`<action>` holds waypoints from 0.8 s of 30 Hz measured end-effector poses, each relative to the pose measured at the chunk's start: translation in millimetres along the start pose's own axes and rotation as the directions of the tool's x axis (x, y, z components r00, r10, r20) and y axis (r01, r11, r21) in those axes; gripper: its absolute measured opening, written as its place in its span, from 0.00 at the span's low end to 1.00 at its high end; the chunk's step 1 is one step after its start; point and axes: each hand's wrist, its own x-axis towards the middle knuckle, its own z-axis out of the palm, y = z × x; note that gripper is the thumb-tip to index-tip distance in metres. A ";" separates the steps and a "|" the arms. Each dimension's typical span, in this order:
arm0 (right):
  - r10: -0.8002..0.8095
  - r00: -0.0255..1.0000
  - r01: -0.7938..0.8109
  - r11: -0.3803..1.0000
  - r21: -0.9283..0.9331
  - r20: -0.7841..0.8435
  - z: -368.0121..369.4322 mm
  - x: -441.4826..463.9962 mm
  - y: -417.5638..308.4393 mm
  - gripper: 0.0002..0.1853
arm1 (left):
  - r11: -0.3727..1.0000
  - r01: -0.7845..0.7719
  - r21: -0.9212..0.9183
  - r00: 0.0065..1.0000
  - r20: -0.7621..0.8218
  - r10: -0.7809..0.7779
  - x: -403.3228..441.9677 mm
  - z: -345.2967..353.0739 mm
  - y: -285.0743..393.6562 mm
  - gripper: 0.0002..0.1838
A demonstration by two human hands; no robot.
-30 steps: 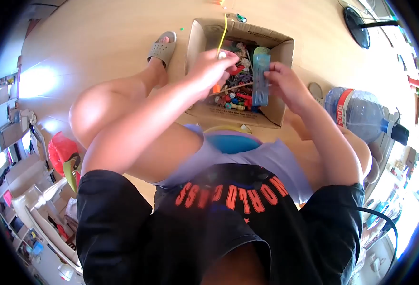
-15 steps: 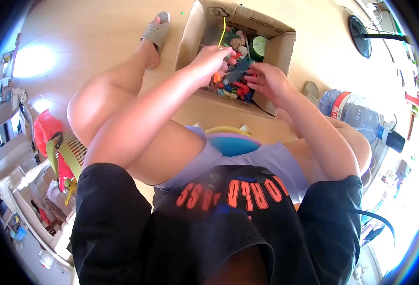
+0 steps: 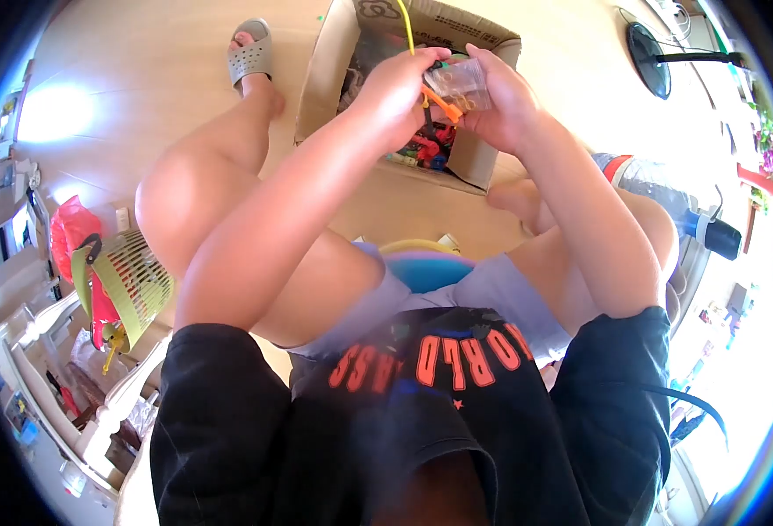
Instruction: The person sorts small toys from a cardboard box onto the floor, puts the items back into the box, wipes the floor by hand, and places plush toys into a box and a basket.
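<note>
My left hand (image 3: 404, 92) is closed above the cardboard box (image 3: 483, 167). It holds a thin yellow strip (image 3: 407, 26) that rises from the fingers and an orange plastic piece (image 3: 441, 104) that sticks out toward the right. A small clear plastic bag (image 3: 467, 81) with small yellowish things in it is stretched between both hands. My right hand (image 3: 505, 101) is closed on the bag's right side, thumb at its top edge. Below the hands, red and other coloured small things (image 3: 426, 149) lie in the box, partly hidden by the hands.
A slippered foot (image 3: 250, 61) is left of the box. A green basket (image 3: 136, 276) with a red bag stands at left. On the right are a large water bottle (image 3: 654, 180) and a round black stand base (image 3: 649, 60). A blue round thing (image 3: 427, 273) lies between the legs.
Both hands have come together and lifted from inside the box. The clear bag now shows between them, and the right hand has closed on it. The whole view has shifted slightly.
</note>
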 end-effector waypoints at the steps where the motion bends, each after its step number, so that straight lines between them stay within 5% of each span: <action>1: 0.018 0.996 -0.017 1.000 -0.012 0.083 -5.5 2.6 -0.3 0.18 | 1.000 -0.003 -0.020 1.000 -0.014 0.003 4.1 -2.6 -1.7 0.18; 4: 0.012 0.988 -0.006 0.999 -0.044 0.152 -4.8 -9.3 0.0 0.19 | 0.992 0.014 -0.126 1.000 -0.017 -0.017 0.3 -8.0 -2.5 0.19; 11: -0.167 0.970 0.206 0.951 -0.230 0.178 -32.0 0.7 16.1 0.13 | 1.000 -0.007 -0.028 0.998 0.055 0.009 -0.3 -26.0 -14.3 0.20; 17: -0.189 0.978 0.206 0.940 -0.274 0.088 -30.5 -8.4 19.7 0.11 | 0.997 0.029 -0.067 1.000 0.006 -0.029 -10.6 -25.4 -17.1 0.19; 20: -0.280 0.955 0.228 0.906 -0.356 -0.099 -34.0 -1.2 22.2 0.12 | 0.999 0.023 -0.022 0.999 -0.038 -0.023 -12.6 -20.1 -15.4 0.19; 24: -0.209 0.970 0.175 0.955 -0.239 -0.124 -38.7 2.5 23.1 0.12 | 0.993 -0.003 0.117 0.998 -0.063 0.010 -5.3 -31.5 -24.7 0.18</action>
